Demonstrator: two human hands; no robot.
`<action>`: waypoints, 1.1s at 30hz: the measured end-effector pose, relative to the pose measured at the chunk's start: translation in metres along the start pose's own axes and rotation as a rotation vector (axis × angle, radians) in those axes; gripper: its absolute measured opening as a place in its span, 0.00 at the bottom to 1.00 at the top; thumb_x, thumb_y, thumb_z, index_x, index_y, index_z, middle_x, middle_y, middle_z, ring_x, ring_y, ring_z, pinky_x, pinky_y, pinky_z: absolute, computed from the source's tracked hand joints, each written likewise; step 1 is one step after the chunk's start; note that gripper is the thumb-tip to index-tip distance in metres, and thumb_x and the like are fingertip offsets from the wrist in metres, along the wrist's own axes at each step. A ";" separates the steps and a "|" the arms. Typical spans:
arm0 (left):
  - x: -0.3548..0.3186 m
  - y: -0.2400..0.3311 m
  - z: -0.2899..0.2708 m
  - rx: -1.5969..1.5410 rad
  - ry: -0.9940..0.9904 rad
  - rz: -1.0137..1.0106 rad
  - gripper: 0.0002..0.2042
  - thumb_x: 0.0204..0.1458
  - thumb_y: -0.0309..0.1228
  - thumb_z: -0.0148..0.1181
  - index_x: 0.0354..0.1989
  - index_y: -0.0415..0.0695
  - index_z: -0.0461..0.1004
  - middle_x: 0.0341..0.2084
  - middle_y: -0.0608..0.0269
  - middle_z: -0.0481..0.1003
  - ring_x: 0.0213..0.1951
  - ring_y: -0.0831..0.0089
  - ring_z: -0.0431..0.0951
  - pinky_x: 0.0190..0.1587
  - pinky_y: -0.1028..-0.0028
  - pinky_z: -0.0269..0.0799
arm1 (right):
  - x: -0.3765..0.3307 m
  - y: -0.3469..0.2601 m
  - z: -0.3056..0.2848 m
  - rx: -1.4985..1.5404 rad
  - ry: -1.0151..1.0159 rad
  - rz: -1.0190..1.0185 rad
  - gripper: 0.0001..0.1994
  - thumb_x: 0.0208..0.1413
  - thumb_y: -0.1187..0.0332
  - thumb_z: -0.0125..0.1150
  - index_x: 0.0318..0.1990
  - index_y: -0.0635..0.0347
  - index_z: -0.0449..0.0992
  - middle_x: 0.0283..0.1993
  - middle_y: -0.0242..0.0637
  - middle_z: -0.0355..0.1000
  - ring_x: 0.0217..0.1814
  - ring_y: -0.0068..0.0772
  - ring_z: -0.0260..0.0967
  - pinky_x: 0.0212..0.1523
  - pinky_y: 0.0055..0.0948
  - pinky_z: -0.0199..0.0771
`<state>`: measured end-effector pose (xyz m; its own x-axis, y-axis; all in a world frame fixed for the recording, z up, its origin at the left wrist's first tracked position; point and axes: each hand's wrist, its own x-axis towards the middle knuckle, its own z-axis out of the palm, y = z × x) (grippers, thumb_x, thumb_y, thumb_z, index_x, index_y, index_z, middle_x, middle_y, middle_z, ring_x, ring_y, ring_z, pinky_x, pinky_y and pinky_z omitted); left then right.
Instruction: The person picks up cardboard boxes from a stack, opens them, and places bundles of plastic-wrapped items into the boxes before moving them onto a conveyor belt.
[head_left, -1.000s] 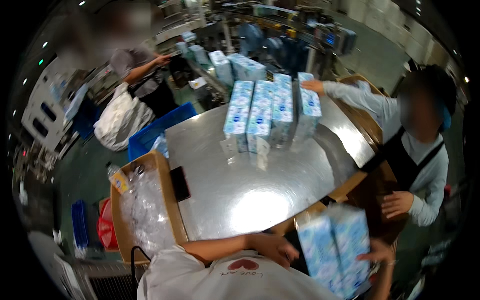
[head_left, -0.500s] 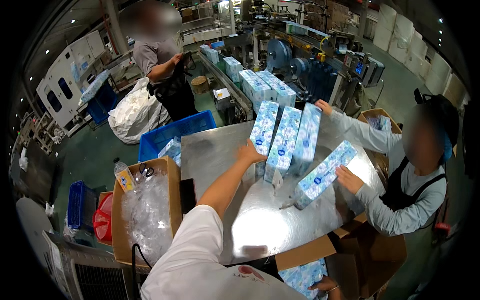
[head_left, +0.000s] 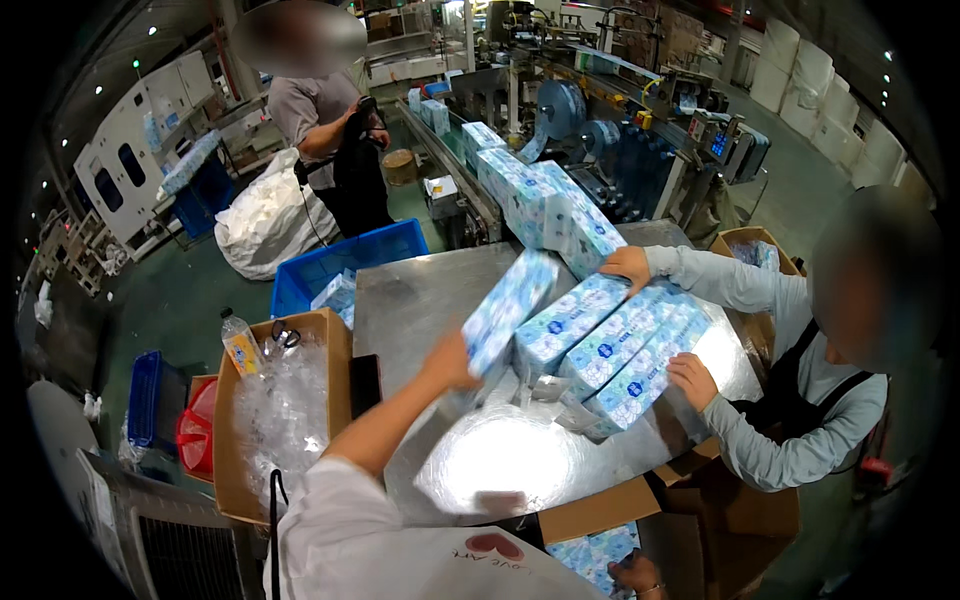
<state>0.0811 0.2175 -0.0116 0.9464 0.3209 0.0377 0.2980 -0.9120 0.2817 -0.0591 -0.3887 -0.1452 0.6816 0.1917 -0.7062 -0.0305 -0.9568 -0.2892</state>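
Our left hand (head_left: 450, 362) reaches out across a shiny metal bench (head_left: 420, 300); its grip is closed on the near end of a blue-and-white pack (head_left: 512, 310), which is blurred and slants away from us, up and to the right; we cannot tell whether its underside touches the metal. Our right hand (head_left: 635, 575) is low at the right, inside an open carton (head_left: 600, 510), against the blue-and-white packs (head_left: 590, 550) in there; we cannot tell whether that grip holds one or only rests on them.

Just right of the held pack, three more packs (head_left: 622, 345) lie side by side on the bench, slanting the same way; a co-worker (head_left: 830, 420) in pale sleeves stands at the right, one hand (head_left: 628, 268) at their far ends, the other hand (head_left: 690, 375) by the outermost one. Further packs (head_left: 575, 215) stand end to end beyond, running back along a conveyor.

At our left, a phone (head_left: 365, 383) lies at the bench's edge; beside it is a box (head_left: 341, 380) of clear plastic (head_left: 285, 410), with a bottle (head_left: 238, 345) in its far corner; behind that, a blue crate (head_left: 295, 290).
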 end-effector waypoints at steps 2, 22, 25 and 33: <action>-0.068 0.016 -0.037 0.173 -0.139 -0.042 0.57 0.20 0.45 0.71 0.59 0.31 0.43 0.45 0.43 0.66 0.44 0.51 0.69 0.44 0.63 0.68 | -0.002 -0.016 0.002 0.014 0.021 -0.007 0.35 0.34 0.46 0.63 0.39 0.75 0.68 0.38 0.54 0.69 0.40 0.48 0.68 0.39 0.38 0.67; -0.191 0.186 -0.064 -1.432 -0.735 0.643 0.48 0.33 0.34 0.67 0.62 0.38 0.40 0.58 0.56 0.50 0.59 0.68 0.48 0.61 0.70 0.41 | -0.132 -0.157 -0.107 1.281 0.244 -0.524 0.42 0.31 0.66 0.72 0.56 0.69 0.54 0.54 0.44 0.57 0.52 0.37 0.58 0.52 0.34 0.58; -0.201 0.225 -0.029 -1.294 -0.745 0.834 0.50 0.37 0.38 0.65 0.63 0.37 0.35 0.62 0.50 0.40 0.63 0.62 0.41 0.62 0.68 0.37 | -0.161 -0.083 -0.097 1.008 0.745 -0.504 0.35 0.28 0.70 0.68 0.50 0.68 0.60 0.43 0.40 0.64 0.41 0.37 0.64 0.43 0.35 0.65; -0.212 0.286 0.062 -0.772 -0.582 0.962 0.45 0.43 0.54 0.54 0.64 0.43 0.37 0.62 0.40 0.36 0.64 0.48 0.34 0.61 0.54 0.37 | -0.135 -0.005 -0.005 -0.061 0.682 0.413 0.53 0.17 0.64 0.65 0.60 0.69 0.46 0.52 0.56 0.53 0.55 0.56 0.49 0.57 0.45 0.44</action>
<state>-0.0265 -0.1275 0.0021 0.7110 -0.6824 0.1697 -0.4660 -0.2765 0.8405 -0.1471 -0.4112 -0.0455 0.9215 -0.3377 -0.1921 -0.3512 -0.9354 -0.0406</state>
